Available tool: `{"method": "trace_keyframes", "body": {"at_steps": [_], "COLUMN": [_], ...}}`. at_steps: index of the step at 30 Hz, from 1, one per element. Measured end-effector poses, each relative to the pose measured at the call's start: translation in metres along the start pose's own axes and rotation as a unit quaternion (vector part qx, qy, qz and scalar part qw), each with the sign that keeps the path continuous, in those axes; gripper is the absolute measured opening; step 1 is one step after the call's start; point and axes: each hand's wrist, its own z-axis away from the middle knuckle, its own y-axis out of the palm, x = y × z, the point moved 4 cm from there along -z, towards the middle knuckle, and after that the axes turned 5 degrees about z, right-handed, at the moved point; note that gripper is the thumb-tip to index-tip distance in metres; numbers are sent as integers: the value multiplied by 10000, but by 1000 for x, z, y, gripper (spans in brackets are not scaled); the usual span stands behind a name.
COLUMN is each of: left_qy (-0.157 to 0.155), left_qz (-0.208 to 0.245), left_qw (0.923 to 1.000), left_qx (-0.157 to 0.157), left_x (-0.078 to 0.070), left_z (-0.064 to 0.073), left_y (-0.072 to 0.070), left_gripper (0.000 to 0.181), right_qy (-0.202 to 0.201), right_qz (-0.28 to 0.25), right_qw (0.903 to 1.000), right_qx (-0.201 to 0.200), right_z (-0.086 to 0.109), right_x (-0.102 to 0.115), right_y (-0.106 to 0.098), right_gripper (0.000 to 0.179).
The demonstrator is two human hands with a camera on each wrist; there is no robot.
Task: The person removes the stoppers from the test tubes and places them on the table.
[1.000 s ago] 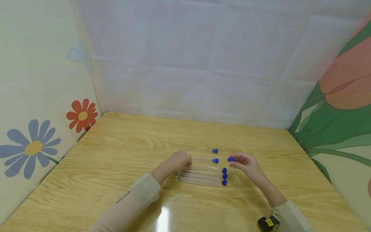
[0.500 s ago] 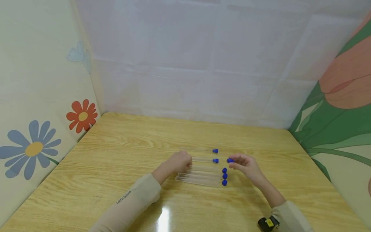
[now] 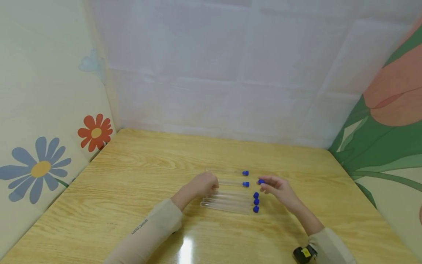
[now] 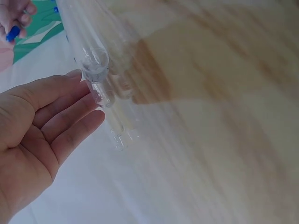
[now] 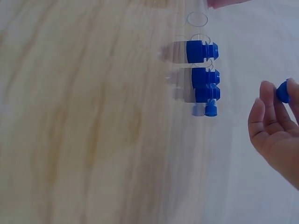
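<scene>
Cap [image 3: 261, 182] hung pinched in the right hand [image 3: 278, 188], near the tubes [image 3: 226, 208]; left hand [image 3: 202, 184], fingers loosely extended, was beside them.

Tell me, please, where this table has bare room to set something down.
Bare wood shows on the table behind the tubes, up to the white backdrop; left of the left sleeve, towards the flowered panel; and right of the right hand, towards the tulip panel. The middle is crowded with tubes, blue caps, the left hand and the right.
</scene>
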Motion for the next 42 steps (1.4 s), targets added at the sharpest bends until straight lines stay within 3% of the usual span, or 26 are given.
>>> {"method": "trace_keyframes", "body": {"at_steps": [3,5,11,14,18,20,24,34,42], "left_qy": [48,96,72,-152,-693,-865,-905,-908,-1031], "left_qz": [0,70,662,873,1148,1249,1330,1273,1362], "left_qw": [10000,9999,9977,9960,9909,9882,9867,9873,9850], "left_qx": [-27,-42,-99,-66,-107,-181,-224,-283,-260], "left_x": [0,0,6,8,10,11,12,13,13], "left_z": [1,1,3,4,8,10,11,11,12], "left_y": [-3,-5,-7,-8,-12,-14,-16,-15,-15], "left_gripper": [36,43,49,40,5,12,8,13,14], "right_qy": [153,324,737,730,556,418,177,305,331], "right_qz": [114,126,-2,-33,29,130,422,1652,1694], "right_qw": [9998,9994,9972,9972,9983,9988,9979,9827,9797], "right_qx": [21,31,85,145,197,241,466,784,1018], "right_z": [-2,-4,-9,-11,-14,-16,-20,-29,-31], "right_x": [-2,-3,-9,-13,-20,-22,-23,-26,-32], "right_y": [1,1,1,1,0,0,1,6,6], "right_gripper": [25,26,26,25,25,26,27,17,14]}}
